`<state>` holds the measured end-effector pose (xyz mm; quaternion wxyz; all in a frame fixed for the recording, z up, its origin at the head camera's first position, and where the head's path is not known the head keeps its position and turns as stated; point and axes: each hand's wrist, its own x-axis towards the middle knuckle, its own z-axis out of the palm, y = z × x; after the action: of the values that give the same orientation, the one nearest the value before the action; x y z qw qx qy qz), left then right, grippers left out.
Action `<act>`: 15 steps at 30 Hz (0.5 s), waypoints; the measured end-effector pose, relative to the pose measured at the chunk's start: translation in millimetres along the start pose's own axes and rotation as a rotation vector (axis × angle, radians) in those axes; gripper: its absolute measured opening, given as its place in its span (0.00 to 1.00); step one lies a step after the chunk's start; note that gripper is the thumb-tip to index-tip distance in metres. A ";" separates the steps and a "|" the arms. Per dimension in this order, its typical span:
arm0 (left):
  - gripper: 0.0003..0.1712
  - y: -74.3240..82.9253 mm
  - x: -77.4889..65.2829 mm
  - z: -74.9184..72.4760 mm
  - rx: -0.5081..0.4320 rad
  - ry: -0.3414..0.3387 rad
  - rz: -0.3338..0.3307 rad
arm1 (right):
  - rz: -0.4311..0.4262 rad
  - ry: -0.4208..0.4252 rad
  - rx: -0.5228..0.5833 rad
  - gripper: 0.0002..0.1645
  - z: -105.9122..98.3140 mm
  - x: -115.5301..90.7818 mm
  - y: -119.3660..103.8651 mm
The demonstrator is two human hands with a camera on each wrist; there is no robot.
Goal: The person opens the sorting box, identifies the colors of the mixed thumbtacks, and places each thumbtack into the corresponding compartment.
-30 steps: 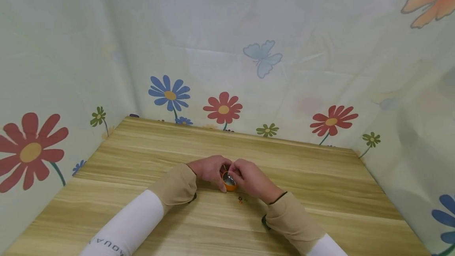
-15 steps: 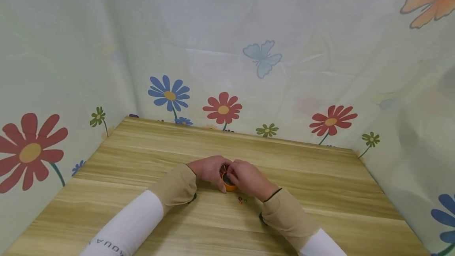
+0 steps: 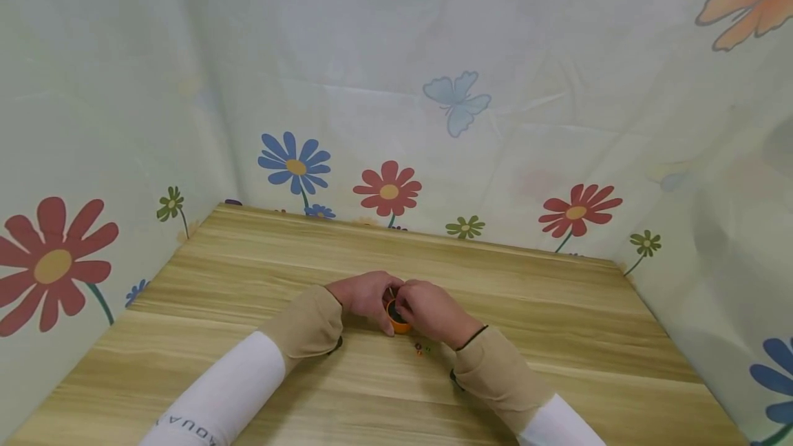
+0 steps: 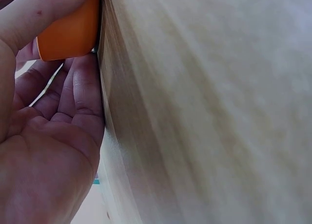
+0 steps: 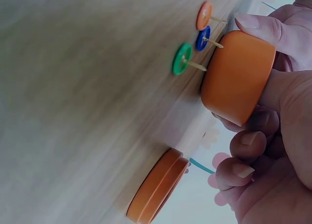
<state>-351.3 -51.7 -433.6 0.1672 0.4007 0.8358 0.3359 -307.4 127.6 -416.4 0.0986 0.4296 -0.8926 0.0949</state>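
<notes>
A small orange cup [image 3: 399, 327] stands on the wooden table. My left hand [image 3: 370, 296] holds it, thumb on the near side; in the left wrist view the fingers curl around the cup [image 4: 72, 35]. My right hand [image 3: 436, 315] is at the cup's opening. In the right wrist view a finger dips over the rim of the cup [image 5: 240, 70], while other fingers of that hand are curled outside. What its fingertips touch inside is hidden. Beside the cup lie an orange thumbtack [image 5: 204, 16], a blue thumbtack [image 5: 201, 40] and a green thumbtack [image 5: 182, 59], pins up.
An orange ring-like lid [image 5: 157, 186] lies on the table near my right hand, hidden in the head view. The wooden table [image 3: 297, 384] reaches back to a flower-printed cloth [image 3: 347, 88], which also hangs at both sides.
My right hand has shifted slightly left, and its fingers have dipped into the cup, covering more of its opening. The left hand and the cup have stayed in place.
</notes>
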 end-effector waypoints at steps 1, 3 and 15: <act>0.29 -0.2 0.1 -0.2 0.000 0.000 -0.001 | -0.004 0.000 0.001 0.05 -0.6 0.1 -0.5; 0.29 -0.5 0.2 -0.4 0.002 -0.001 -0.002 | -0.012 0.001 0.007 0.06 -0.8 0.4 -0.4; 0.32 1.3 -0.6 -0.5 -0.010 -0.003 -0.017 | -0.005 -0.005 -0.008 0.14 3.2 4.7 2.3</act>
<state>-350.5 -51.7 -432.3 0.1732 0.3933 0.8372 0.3383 -312.4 124.7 -418.5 0.0981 0.4316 -0.8922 0.0901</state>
